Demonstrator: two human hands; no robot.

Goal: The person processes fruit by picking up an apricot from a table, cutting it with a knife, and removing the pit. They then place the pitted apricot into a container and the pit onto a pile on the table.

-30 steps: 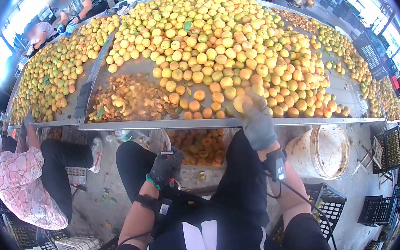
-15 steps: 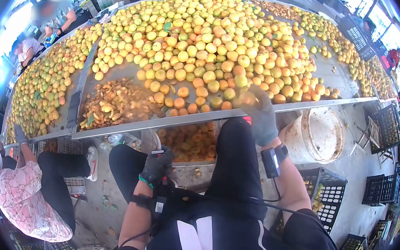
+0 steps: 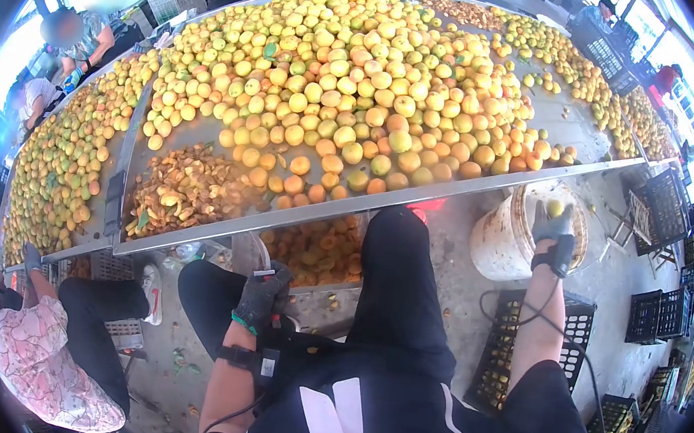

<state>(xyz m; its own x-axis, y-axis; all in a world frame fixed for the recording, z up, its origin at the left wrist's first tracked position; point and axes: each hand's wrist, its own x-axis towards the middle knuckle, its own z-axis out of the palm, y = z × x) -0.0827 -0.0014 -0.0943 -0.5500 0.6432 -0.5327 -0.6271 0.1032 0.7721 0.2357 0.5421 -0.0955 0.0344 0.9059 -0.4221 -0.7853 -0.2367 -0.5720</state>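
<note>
My right hand [image 3: 554,226], in a grey glove, is over the white bucket [image 3: 487,238] with a yellow-green apricot [image 3: 555,209] between its fingertips. My left hand [image 3: 265,296], in a dark glove with a green cuff, is closed beside my left knee. A small silvery piece shows at its fingers; what it grips is mostly hidden. Before me, a large heap of apricots [image 3: 360,76] covers the metal-edged table [image 3: 323,209]. Near the table's front left lies a pile of brown-orange pieces [image 3: 187,189]. Below the edge, a container holds orange fruit pieces [image 3: 318,251].
Black crates [image 3: 578,331] with fruit stand on the floor at my right. On my left sits a co-worker [image 3: 51,338] in a pink patterned shirt, a gloved hand at the table edge. More people are around the table's far side. A cable hangs from my right wrist.
My right hand has moved from the fruit at the table edge, right and down to the bucket, with an apricot. My left hand stays by the knee. The view has shifted slightly.
</note>
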